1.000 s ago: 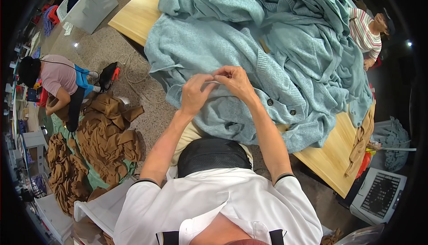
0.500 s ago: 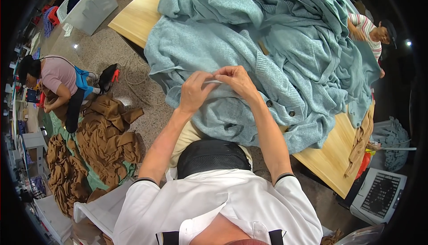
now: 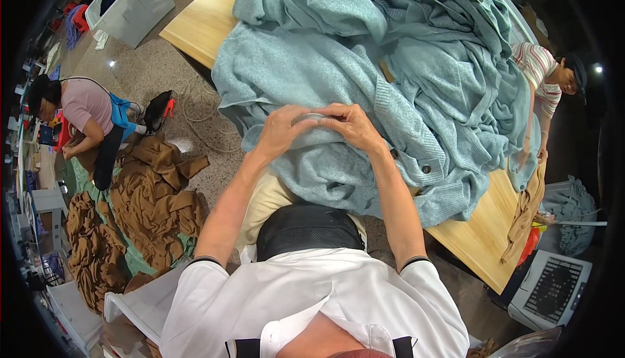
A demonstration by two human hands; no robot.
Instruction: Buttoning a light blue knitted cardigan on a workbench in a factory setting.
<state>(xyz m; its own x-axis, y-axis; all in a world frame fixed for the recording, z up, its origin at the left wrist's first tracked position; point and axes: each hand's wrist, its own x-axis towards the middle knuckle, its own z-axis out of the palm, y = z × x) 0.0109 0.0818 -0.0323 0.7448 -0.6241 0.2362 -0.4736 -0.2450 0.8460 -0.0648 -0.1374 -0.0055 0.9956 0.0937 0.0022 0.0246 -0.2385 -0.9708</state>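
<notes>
A large heap of pale blue-green knitted cardigans (image 3: pixel 306 65) covers most of the wooden table before me. My left hand (image 3: pixel 281 129) and my right hand (image 3: pixel 355 127) meet over its near side, fingertips almost touching. Both are closed in a pinch, thumbs below and fingers above. Whatever lies between the fingertips is too small to make out; the knit fabric is directly under them. To the right of my right hand runs a ribbed front band with dark buttons (image 3: pixel 426 169).
Bare wood of the table (image 3: pixel 202 23) shows at the far left and near right. Brown knit garments (image 3: pixel 153 202) lie on the floor at left beside a seated person (image 3: pixel 88 114). Another person (image 3: pixel 543 75) stands at the right edge. A grey bin (image 3: pixel 133 10) is at far left.
My hands have flattened out and levelled, with the left forearm swung slightly leftward. The person at right has leaned in and reaches down to the garment at the table's edge.
</notes>
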